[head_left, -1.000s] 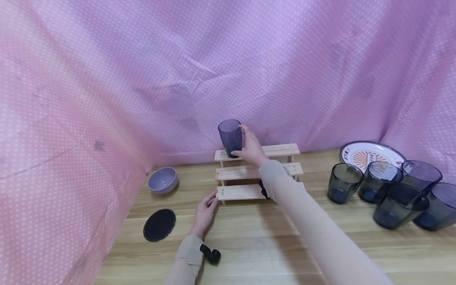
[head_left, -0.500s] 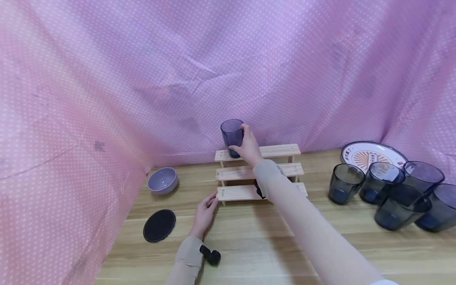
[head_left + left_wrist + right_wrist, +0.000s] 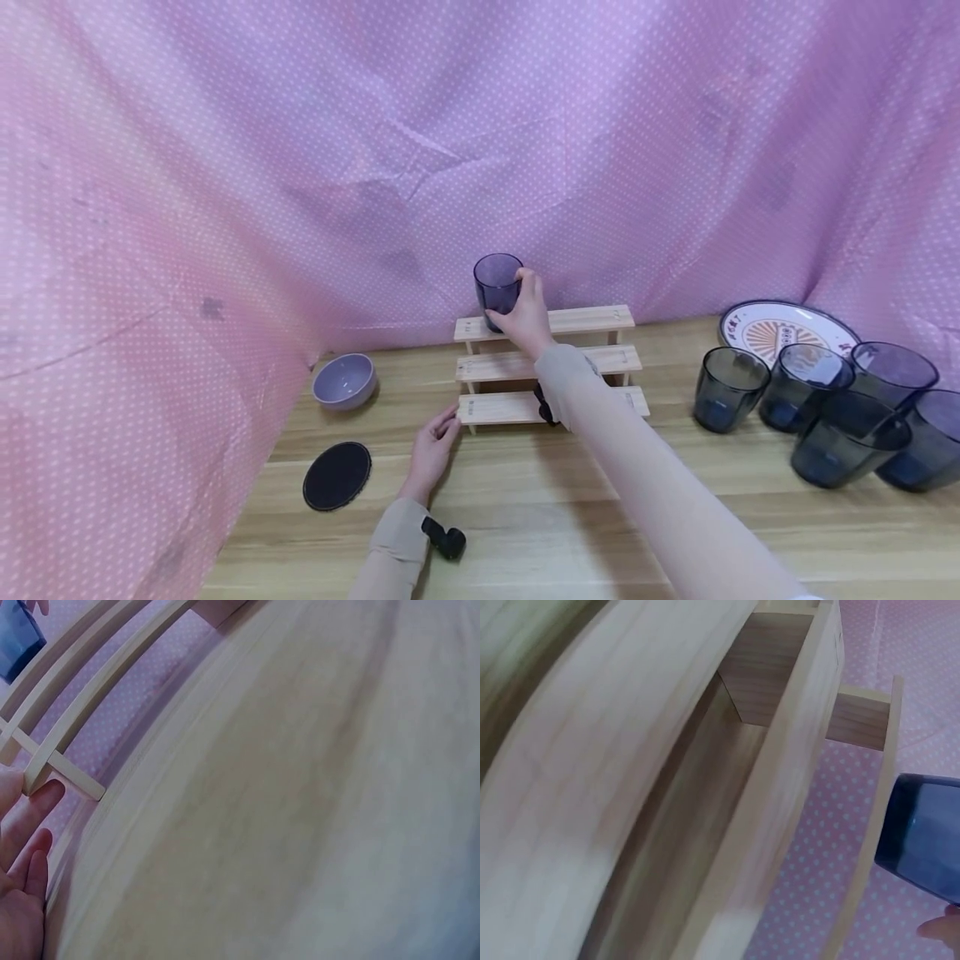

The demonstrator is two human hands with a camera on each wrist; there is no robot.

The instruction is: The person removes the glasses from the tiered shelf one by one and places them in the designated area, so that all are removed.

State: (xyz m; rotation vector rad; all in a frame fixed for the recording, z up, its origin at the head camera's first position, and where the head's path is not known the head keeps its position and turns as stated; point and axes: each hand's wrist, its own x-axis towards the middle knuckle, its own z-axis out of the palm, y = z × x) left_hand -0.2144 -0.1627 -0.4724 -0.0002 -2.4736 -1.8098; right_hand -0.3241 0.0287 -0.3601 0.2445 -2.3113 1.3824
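Observation:
A three-step wooden display rack [image 3: 501, 408] stands on the table before the curtain. My right hand [image 3: 532, 323] holds a dark tinted glass [image 3: 495, 285] upright at the left part of the top step, thumb and fingers around its side. In the right wrist view the base of the glass [image 3: 926, 834] sits right at the top board, and only a bit of my fingers shows. My left hand [image 3: 431, 454] pinches the left end of the lowest step. Seen from the left wrist, the thumb lies over that board's end [image 3: 46, 761] and a finger beneath.
A small purple bowl [image 3: 345, 382] and a round black coaster [image 3: 337, 476] lie to the left. Several more tinted glasses [image 3: 729, 387] stand at the right, before a patterned white plate [image 3: 750, 321]. A pink dotted curtain [image 3: 420, 167] hangs behind and at the sides.
My right hand has moved the glass a little to the right along the top step. My left hand has stayed at the end of the lowest step.

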